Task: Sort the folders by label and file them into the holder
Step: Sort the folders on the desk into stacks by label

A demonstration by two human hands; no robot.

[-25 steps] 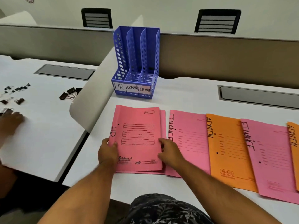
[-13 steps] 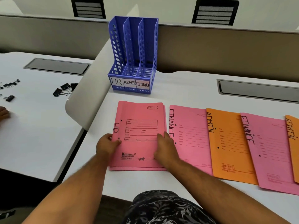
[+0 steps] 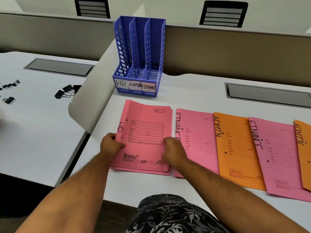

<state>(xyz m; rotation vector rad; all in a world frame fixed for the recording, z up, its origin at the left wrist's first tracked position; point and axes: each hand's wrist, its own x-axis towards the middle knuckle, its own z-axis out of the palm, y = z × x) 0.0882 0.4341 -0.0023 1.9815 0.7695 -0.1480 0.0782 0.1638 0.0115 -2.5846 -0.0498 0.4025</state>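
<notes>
A person's left hand (image 3: 111, 145) pinches the left edge of a small stack of pink card HR folders (image 3: 146, 132), thumb on top. The right hand (image 3: 173, 151) lies flat, fingers loosely together, on the stack's right side. The stack rests on a smooth white tabletop (image 3: 193, 91). Behind stands a blue perforated plastic holder (image 3: 139, 59), slots labelled HR, ADMIN, FINANCE.
</notes>
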